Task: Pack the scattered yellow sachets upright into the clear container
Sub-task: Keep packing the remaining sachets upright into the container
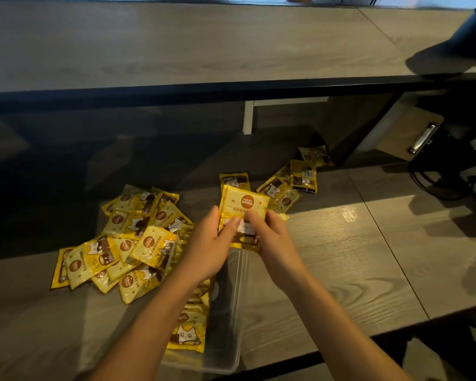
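A loose heap of glossy yellow sachets (127, 240) lies toward the left of the grey wood-grain tabletop (341, 257), each printed with a cartoon cat and an orange roundel; the writing is too small to read. The left hand (208, 247) and right hand (270, 237) together pinch a small stack of sachets (243, 209) over the clear container (228, 312), a rectangular plastic box at the near edge holding upright sachets along its left side. More sachets (294, 182) lie behind, right of centre.

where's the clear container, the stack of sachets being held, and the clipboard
clear container (232, 312): head view, on its bare right wall.
held stack of sachets (243, 204): head view, on the front sachet's upper face, above the fingers.
clipboard (401, 130): head view, on its brown board, left of the metal clip.
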`<move>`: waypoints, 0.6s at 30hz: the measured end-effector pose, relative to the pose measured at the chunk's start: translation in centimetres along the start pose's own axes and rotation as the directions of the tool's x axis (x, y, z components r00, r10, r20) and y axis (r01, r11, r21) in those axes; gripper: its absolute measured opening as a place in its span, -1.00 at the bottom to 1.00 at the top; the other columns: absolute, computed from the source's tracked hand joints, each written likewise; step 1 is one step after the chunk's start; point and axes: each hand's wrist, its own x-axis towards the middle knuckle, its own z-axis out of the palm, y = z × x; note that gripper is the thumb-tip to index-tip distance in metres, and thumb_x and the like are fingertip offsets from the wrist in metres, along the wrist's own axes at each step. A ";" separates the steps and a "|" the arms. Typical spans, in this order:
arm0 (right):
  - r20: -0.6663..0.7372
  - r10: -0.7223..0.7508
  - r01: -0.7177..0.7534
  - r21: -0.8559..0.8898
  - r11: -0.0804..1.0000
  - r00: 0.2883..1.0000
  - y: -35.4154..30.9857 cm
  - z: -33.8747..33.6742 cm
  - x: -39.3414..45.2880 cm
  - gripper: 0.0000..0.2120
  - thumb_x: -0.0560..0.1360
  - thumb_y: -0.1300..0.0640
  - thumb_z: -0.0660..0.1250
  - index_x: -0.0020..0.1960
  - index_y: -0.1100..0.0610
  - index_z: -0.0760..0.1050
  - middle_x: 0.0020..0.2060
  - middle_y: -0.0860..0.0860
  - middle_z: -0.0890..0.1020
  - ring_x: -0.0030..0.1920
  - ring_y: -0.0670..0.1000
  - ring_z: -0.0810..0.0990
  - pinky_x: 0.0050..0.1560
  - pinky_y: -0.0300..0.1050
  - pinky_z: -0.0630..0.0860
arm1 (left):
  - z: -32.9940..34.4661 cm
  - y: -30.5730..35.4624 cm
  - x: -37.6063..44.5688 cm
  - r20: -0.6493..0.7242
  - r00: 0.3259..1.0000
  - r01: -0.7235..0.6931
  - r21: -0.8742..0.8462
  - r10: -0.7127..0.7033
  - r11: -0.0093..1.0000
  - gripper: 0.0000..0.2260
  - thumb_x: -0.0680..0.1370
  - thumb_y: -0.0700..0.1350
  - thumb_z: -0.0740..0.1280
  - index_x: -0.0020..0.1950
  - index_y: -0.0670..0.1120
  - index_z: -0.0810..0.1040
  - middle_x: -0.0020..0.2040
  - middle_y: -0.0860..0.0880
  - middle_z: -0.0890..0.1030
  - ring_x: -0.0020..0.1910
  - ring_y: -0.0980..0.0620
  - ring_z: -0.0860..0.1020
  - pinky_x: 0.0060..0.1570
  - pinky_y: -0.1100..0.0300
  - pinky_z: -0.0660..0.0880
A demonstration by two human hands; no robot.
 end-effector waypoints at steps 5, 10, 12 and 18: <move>-0.380 0.047 -0.067 -0.041 0.997 0.924 -1.2 -5.3 5.6 -0.68 0.56 -0.08 0.31 0.12 0.17 0.46 -0.14 0.07 0.56 -0.24 -0.02 0.56 -0.29 -0.17 0.50 | -0.1 0.2 1.3 -0.084 0.996 0.015 -0.092 -0.022 0.996 -0.91 0.66 0.04 0.23 -0.02 0.18 0.48 -0.10 0.24 0.64 -0.13 0.47 0.57 -0.32 0.56 0.41; -0.562 0.168 -0.272 -0.106 0.956 0.810 -0.6 -9.4 10.8 -0.76 0.52 0.11 0.37 -0.20 0.26 0.48 -0.25 0.18 0.57 -0.34 0.06 0.54 -0.38 -0.12 0.45 | -0.3 -0.1 2.0 -0.102 0.992 0.054 -0.158 -0.070 0.986 -0.91 0.65 0.05 0.22 -0.02 0.20 0.49 -0.13 0.27 0.67 -0.14 0.45 0.58 -0.33 0.57 0.41; -0.607 0.135 -0.316 -0.202 0.927 0.783 -0.3 -9.9 12.3 -0.77 0.48 0.11 0.40 -0.22 0.27 0.51 -0.24 0.21 0.59 -0.34 0.08 0.53 -0.32 -0.07 0.43 | -0.4 -0.2 2.2 -0.115 0.989 0.070 -0.180 -0.092 0.981 -0.91 0.65 0.06 0.23 -0.02 0.21 0.49 -0.12 0.30 0.65 -0.14 0.46 0.58 -0.34 0.58 0.41; -0.617 0.046 -0.315 -0.335 0.888 0.786 0.5 -9.4 13.7 -0.70 0.46 0.18 0.41 0.17 0.23 0.53 0.03 0.17 0.64 0.03 0.19 0.62 0.10 0.09 0.58 | -0.7 -0.2 2.2 -0.117 0.990 0.056 -0.148 -0.074 0.987 -0.94 0.64 0.06 0.26 0.00 0.19 0.51 -0.10 0.35 0.66 -0.11 0.36 0.63 -0.30 0.49 0.49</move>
